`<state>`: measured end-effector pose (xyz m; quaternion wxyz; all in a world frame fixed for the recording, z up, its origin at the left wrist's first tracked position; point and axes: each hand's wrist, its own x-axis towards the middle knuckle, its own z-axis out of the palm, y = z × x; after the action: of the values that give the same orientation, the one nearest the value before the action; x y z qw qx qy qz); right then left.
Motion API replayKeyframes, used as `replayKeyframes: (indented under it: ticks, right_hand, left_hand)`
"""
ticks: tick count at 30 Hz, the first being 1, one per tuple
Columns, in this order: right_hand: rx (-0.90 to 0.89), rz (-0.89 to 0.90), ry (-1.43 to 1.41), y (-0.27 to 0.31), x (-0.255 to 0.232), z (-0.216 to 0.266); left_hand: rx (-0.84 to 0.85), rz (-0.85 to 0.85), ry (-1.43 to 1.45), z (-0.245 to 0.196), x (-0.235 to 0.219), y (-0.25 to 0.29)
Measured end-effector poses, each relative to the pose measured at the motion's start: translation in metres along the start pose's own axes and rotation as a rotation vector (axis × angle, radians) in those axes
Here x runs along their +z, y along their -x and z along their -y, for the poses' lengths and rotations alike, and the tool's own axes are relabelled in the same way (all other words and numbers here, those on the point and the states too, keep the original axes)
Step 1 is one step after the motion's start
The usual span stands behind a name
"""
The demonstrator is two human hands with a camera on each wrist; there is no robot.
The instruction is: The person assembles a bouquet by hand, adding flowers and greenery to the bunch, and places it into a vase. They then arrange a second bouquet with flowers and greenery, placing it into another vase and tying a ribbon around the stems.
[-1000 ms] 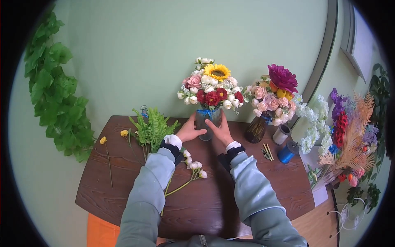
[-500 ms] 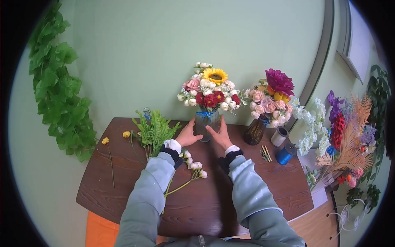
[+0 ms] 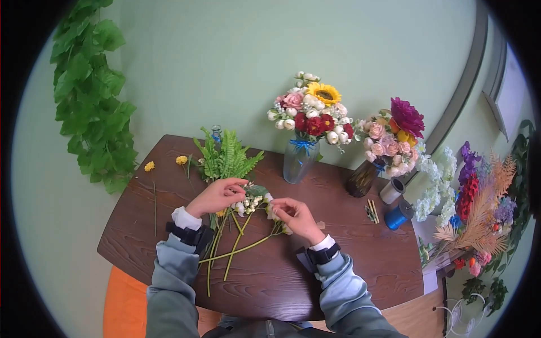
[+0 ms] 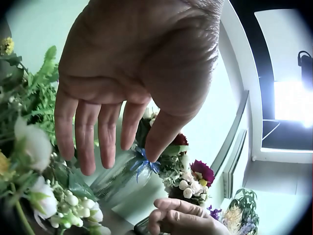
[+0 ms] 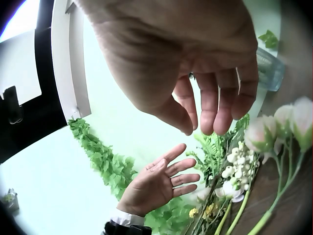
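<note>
Over the loose stems, the left hand (image 3: 218,196) hangs with fingers extended and nothing held; its palm (image 4: 142,54) fills the top of the left wrist view. The right hand (image 3: 297,218) is beside the white flowers (image 3: 243,207), its fingers loosely bent; in the right wrist view no object shows between its fingers (image 5: 208,105). Green stems (image 3: 234,250) lie crossed below both hands, and a fern (image 3: 228,158) lies behind the left one. Behind the hands a glass vase (image 3: 298,162) with a blue ribbon holds a bouquet with a sunflower (image 3: 324,94).
A dark vase (image 3: 362,179) of pink and purple flowers stands right of the glass vase. Near it are a white spool (image 3: 392,190), a blue spool (image 3: 399,215) and short sticks (image 3: 372,211). Yellow flowers (image 3: 149,166) lie at the table's left. More flowers (image 3: 479,197) stand beyond the right edge.
Both hands have left the glass vase and come back toward the body, over the loose flowers and stems. The vase stands free of the hands, and the head view has shifted.
</note>
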<state>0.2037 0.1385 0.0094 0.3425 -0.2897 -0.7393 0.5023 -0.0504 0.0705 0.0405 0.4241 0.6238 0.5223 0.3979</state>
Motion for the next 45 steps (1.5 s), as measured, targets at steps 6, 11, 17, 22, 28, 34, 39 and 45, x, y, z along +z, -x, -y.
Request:
replayKeyframes:
  ticks: [6,11,17,22,28,34,39,45]
  right_hand:
    - [0.102,0.223,-0.049,0.007,0.019,0.006]
    - [0.149,0.272,-0.055,0.006,0.020,0.001]
    - [0.118,0.295,-0.022,0.010,0.027,-0.013]
    - [0.100,0.349,0.032,0.015,0.037,-0.012]
    - [0.086,0.381,0.155,0.016,0.036,-0.006]
    - [0.091,0.382,0.155,0.015,0.035,-0.007]
    - [0.090,0.350,0.139,0.016,0.037,-0.011]
    - [0.085,0.347,0.177,0.016,0.036,-0.007]
  left_hand:
    - [-0.007,-0.143,0.146,0.022,-0.023,0.030]
    - [-0.107,-0.197,0.139,0.035,-0.029,0.038]
    - [-0.152,-0.260,0.173,0.052,-0.030,0.040]
    - [-0.185,-0.273,0.165,0.064,-0.031,0.042]
    - [-0.230,-0.341,0.237,0.067,-0.034,0.043]
    - [-0.285,-0.421,0.253,0.068,-0.035,0.043]
    - [-0.338,-0.420,0.190,0.070,-0.034,0.045]
    - [-0.406,-0.420,0.187,0.073,-0.034,0.041]
